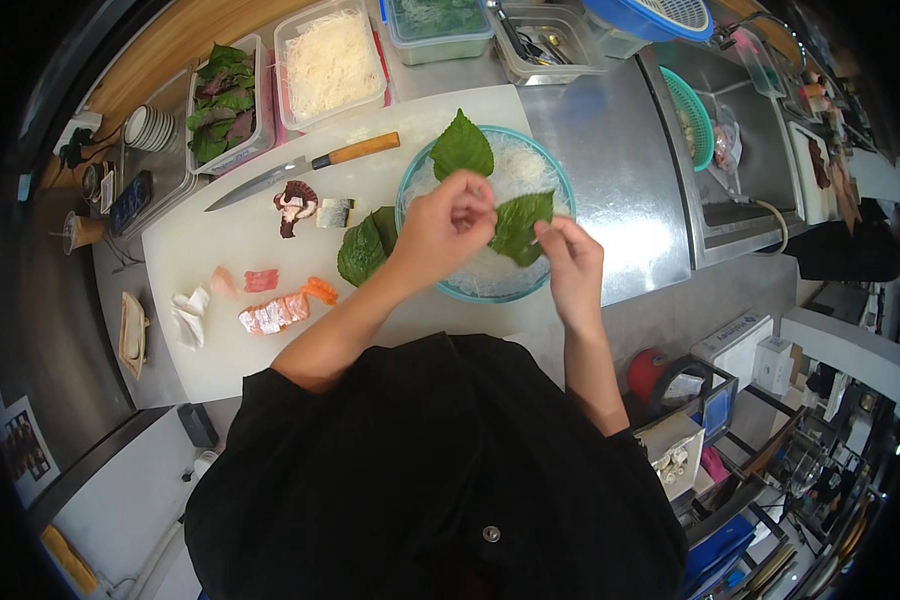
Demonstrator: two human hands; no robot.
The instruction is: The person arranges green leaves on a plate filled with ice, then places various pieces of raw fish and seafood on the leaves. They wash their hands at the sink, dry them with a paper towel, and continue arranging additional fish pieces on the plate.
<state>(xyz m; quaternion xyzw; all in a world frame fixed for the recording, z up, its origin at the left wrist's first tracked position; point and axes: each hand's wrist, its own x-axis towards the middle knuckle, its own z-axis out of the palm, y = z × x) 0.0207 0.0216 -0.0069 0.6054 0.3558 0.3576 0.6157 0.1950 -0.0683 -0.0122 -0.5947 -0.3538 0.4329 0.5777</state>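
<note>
Over a round turquoise bowl of fine white translucent shreds, my right hand pinches the edge of a green perilla leaf between thumb and fingers. My left hand is closed at the leaf's other side; what its fingertips hold, if anything, is hidden. Another perilla leaf lies at the bowl's far left part, tip pointing away. Beside the bowl, more leaves lie on the white cutting board, partly behind my left forearm.
On the board lie a wooden-handled knife, octopus slices, a silver-skinned fish piece, salmon and a crumpled white cloth. Beyond stand tubs of leaves and white shreds. A sink is at right.
</note>
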